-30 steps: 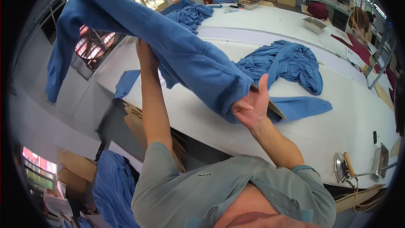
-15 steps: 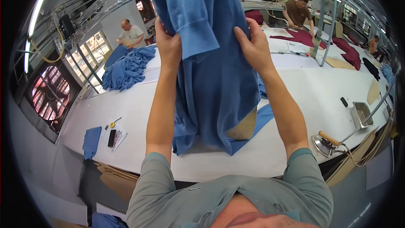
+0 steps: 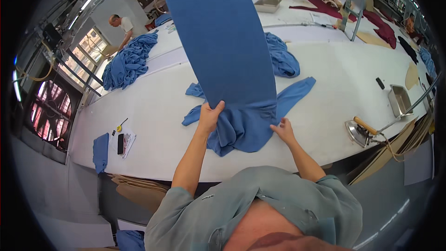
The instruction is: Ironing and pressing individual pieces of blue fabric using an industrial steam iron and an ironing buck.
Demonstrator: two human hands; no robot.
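A blue knit sweater rises in front of me, its upper part stretched flat and smooth, its lower part bunched in folds on the white table. One sleeve spreads out to the right on the tabletop. My left hand is closed on the left edge of the sweater, where the smooth part meets the folds. Down at the right edge, my right hand pinches the fabric between thumb and fingers. Whatever keeps the upper part stiff is hidden by the cloth.
An iron with a wooden handle and a metal tray stand at the right. Blue garments lie behind the sweater, and another heap sits far left. A black phone rests at the near left. Two people work across the tables.
Both hands have come down and nearer to me along the sweater. Its upper part, loosely draped with a cuff hanging before, is now taut. The tan board glimpsed beneath it is covered.
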